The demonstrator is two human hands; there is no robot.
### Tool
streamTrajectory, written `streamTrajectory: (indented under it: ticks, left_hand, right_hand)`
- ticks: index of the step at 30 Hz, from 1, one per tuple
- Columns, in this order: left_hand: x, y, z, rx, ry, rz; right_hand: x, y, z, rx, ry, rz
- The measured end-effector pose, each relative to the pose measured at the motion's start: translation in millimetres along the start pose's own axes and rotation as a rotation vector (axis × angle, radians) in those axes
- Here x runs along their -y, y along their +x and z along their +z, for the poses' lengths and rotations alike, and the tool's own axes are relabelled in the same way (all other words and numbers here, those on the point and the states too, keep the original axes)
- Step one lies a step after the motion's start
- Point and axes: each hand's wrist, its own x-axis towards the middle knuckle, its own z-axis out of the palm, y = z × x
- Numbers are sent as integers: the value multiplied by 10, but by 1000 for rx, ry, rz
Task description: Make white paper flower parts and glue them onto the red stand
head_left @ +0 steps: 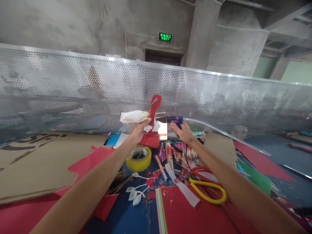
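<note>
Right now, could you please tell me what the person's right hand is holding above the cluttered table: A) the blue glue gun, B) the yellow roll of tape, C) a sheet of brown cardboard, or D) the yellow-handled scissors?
A: the right hand grips the blue glue gun, its nozzle pointing towards the white crumpled paper in the left hand, while the yellow-handled scissors and yellow roll of tape lie on the table.

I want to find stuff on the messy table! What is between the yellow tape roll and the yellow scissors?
In the head view, between the yellow tape roll and the yellow scissors lie a pink stick, a white strip and red paper scraps.
</note>
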Motion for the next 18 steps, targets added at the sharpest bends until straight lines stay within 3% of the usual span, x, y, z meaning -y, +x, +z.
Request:
streamTrajectory:
  ticks: [4, 8, 14, 18]
  left_hand:
    - [1, 4, 0, 2, 7, 12]
    - [3, 7, -5, 9, 15, 34]
    - [-1, 8, -9, 23, 29, 29]
    - [-10, 2, 4, 8, 26, 17]
  right_hand:
    - [-63, 6, -8, 53, 289, 78]
    - [-76, 29, -14, 32, 429, 100]
    - [-95, 49, 13, 18, 470, 80]
    - [-88, 37, 10, 97, 467, 98]
